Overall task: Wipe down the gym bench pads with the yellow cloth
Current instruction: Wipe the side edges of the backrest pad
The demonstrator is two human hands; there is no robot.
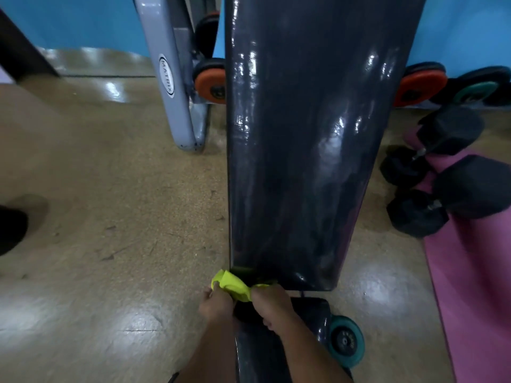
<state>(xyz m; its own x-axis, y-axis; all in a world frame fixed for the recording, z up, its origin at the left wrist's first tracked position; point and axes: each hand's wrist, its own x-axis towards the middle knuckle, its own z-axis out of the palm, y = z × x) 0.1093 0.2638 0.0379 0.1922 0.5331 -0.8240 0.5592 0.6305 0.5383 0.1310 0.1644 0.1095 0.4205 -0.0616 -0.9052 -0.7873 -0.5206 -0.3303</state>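
Note:
A long dark, glossy bench back pad [304, 134] runs away from me up the middle of the view. Its near end stops just above the smaller seat pad [312, 319], which lies under my forearms. The yellow cloth [232, 284] is bunched up at the near left corner of the back pad, over the gap between the two pads. My left hand [217, 304] grips the cloth from the left. My right hand [272, 302] grips its right end, fingers closed around it.
A grey machine frame [171, 87] stands on the floor left of the bench, with orange weight plates [210, 84] behind it. Black hex dumbbells [442, 172] and a pink mat [475, 272] lie to the right. A teal wheel [345, 341] sits by the seat. A dark shoe [11, 230] is at far left.

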